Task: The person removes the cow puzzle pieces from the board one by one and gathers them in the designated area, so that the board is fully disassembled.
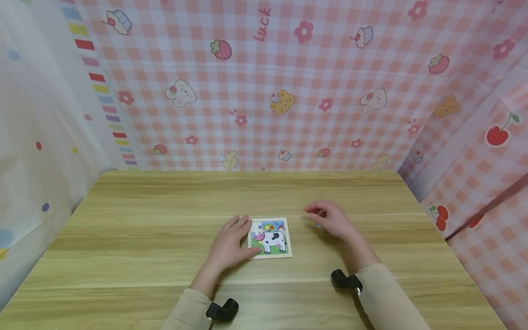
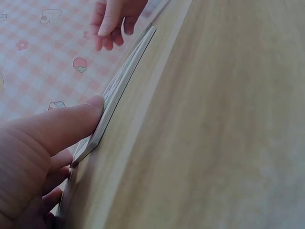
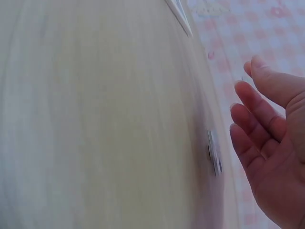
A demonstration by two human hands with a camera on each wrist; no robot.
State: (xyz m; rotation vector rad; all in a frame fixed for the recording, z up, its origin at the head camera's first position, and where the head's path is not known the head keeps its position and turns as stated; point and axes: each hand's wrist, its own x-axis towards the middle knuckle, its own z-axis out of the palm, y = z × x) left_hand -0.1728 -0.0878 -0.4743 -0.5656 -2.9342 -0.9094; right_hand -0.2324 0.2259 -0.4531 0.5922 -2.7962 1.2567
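Note:
A small square jigsaw puzzle [image 1: 274,241] with a cow picture and a pale frame lies flat on the wooden table. Its upper left part looks white. My left hand [image 1: 232,243] holds it at the left side, thumb on the near edge and fingers at the far left corner; the left wrist view shows the thumb [image 2: 78,119] on the frame's edge. To the right, my right hand [image 1: 330,221] is raised, thumb and index finger together. Between those fingertips a thin sliver [image 3: 242,78] shows, seemingly a puzzle piece edge-on. Beneath this hand lies a small stack of thin pieces [image 3: 214,152].
The wooden table [image 1: 165,197] reaches back to a pink checked curtain [image 1: 255,68]. A white dotted curtain [image 1: 37,137] hangs on the left, a cherry-patterned one [image 1: 486,174] on the right. Black camera mounts [image 1: 224,310] sit at both wrists.

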